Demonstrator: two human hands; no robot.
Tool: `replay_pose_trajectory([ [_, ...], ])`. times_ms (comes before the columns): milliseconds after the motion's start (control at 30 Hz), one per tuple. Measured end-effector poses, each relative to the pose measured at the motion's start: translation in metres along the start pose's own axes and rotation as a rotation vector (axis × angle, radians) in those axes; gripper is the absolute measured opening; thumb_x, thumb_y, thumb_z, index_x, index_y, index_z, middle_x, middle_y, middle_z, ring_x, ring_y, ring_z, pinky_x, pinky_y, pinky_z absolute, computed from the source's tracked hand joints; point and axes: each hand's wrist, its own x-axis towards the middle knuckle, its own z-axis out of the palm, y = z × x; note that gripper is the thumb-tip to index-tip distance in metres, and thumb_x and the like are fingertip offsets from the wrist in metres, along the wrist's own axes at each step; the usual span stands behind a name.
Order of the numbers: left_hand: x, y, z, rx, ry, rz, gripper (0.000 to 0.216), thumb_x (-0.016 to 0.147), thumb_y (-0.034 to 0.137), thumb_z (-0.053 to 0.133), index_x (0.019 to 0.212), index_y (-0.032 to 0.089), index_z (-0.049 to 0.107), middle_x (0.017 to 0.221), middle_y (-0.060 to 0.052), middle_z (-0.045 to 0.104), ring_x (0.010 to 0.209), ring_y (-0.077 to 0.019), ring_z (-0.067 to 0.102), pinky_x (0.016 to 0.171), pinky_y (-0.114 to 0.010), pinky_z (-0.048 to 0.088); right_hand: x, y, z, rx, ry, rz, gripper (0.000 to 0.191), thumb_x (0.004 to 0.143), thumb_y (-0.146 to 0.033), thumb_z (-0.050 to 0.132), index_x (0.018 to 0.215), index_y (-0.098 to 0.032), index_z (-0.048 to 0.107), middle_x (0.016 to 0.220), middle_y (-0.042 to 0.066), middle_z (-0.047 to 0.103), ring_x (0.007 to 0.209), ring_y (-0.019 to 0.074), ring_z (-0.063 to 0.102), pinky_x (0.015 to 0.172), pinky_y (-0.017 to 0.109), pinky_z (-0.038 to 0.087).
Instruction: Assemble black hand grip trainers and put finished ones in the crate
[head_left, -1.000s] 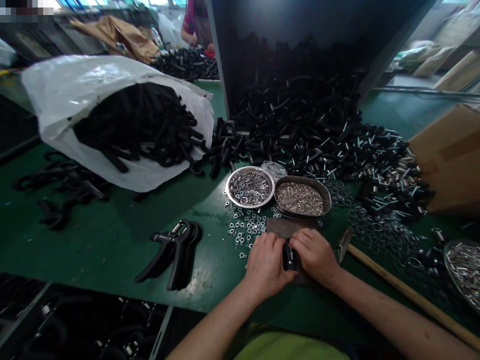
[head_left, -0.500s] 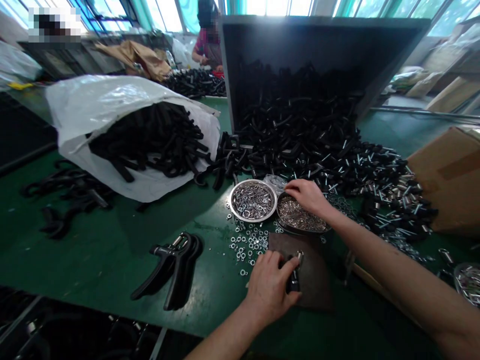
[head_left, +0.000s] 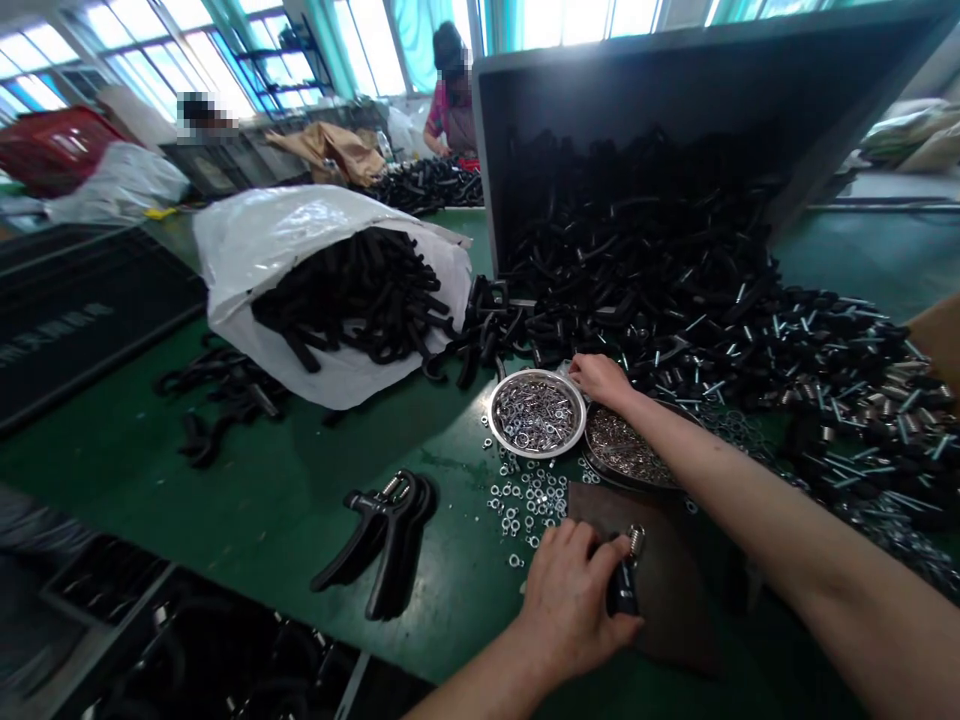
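My left hand (head_left: 571,592) is closed around a black handle piece (head_left: 624,590) on a dark brown mat (head_left: 671,590). A metal coil spring (head_left: 636,541) sticks out past its thumb and forefinger. My right hand (head_left: 601,380) reaches to the back of two round metal bowls, its fingertips pinched together beside a bit of clear plastic; what they hold, if anything, is hidden. The left bowl (head_left: 491,412) holds small shiny metal parts, the right bowl (head_left: 600,474) fine metal pins. Small metal rings (head_left: 529,500) lie loose in front. Black hand grips with springs (head_left: 391,540) lie to the left.
A white sack (head_left: 255,225) spills black handles at back left. Behind the bowls, a big grey bin (head_left: 637,90) tips out a heap of black parts (head_left: 750,330), some with metal pins. Crates of parts (head_left: 202,640) stand front left. A co-worker (head_left: 450,110) is across the room.
The view has turned left, so the table things appear farther right. My right hand has moved left from the pin bowl towards the clear plastic. My left hand still grips the handle piece.
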Motion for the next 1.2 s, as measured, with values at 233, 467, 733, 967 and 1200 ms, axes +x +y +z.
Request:
replay_pose_trajectory([
  [233, 0.0, -0.001, 0.007, -0.067, 0.037, -0.064, 0.078, 0.052, 0.051, 0.078, 0.123, 0.032, 0.053, 0.106, -0.005, 0.056, 0.098, -0.0284, 0.048, 0.084, -0.047, 0.041, -0.003, 0.002, -0.012, 0.191, 0.11, 0.019, 0.017, 0.078, -0.023, 0.059, 0.088, -0.015, 0.07, 0.089, 0.011, 0.072, 0.086, 0.0235, 0.064, 0.07, 0.029, 0.043],
  [467, 0.005, 0.01, -0.022, -0.779, 0.126, -0.426, 0.069, 0.047, 0.042, 0.084, 0.11, 0.022, 0.065, 0.102, -0.007, 0.062, 0.098, -0.0262, 0.053, 0.089, -0.04, 0.041, -0.067, 0.003, -0.051, 0.495, 0.129, -0.048, 0.022, 0.078, -0.024, 0.056, 0.091, -0.015, 0.072, 0.078, 0.005, 0.073, 0.071, 0.0175, 0.066, 0.068, 0.028, 0.05],
  [733, -0.011, 0.014, -0.035, -1.908, 0.089, -0.822, 0.041, 0.074, 0.041, 0.067, 0.103, 0.014, 0.062, 0.081, -0.005, 0.064, 0.063, -0.0123, 0.058, 0.064, -0.028, 0.052, -0.235, -0.013, -0.042, 1.023, 0.126, 0.074, 0.016, 0.073, -0.033, 0.066, 0.079, -0.019, 0.068, 0.074, 0.003, 0.07, 0.069, 0.0171, 0.066, 0.067, 0.029, 0.052],
  [967, -0.011, 0.024, -0.028, -2.083, -0.008, -0.815, 0.032, 0.081, 0.039, 0.061, 0.094, 0.009, 0.062, 0.075, -0.006, 0.066, 0.059, -0.0138, 0.063, 0.057, -0.026, 0.055, -0.265, -0.023, -0.013, 0.974, 0.177, -0.065, 0.004, 0.075, -0.021, 0.065, 0.072, -0.02, 0.066, 0.079, 0.001, 0.064, 0.078, 0.0157, 0.062, 0.073, 0.029, 0.047],
  [1200, -0.011, 0.024, -0.023, -2.013, -0.067, -0.789, 0.034, 0.078, 0.039, 0.064, 0.094, 0.009, 0.064, 0.077, -0.006, 0.067, 0.06, -0.0126, 0.062, 0.06, -0.026, 0.055, -0.266, -0.02, -0.01, 0.938, 0.162, -0.098, 0.006, 0.078, -0.018, 0.063, 0.072, -0.02, 0.063, 0.079, 0.001, 0.06, 0.079, 0.0149, 0.059, 0.073, 0.028, 0.045],
])
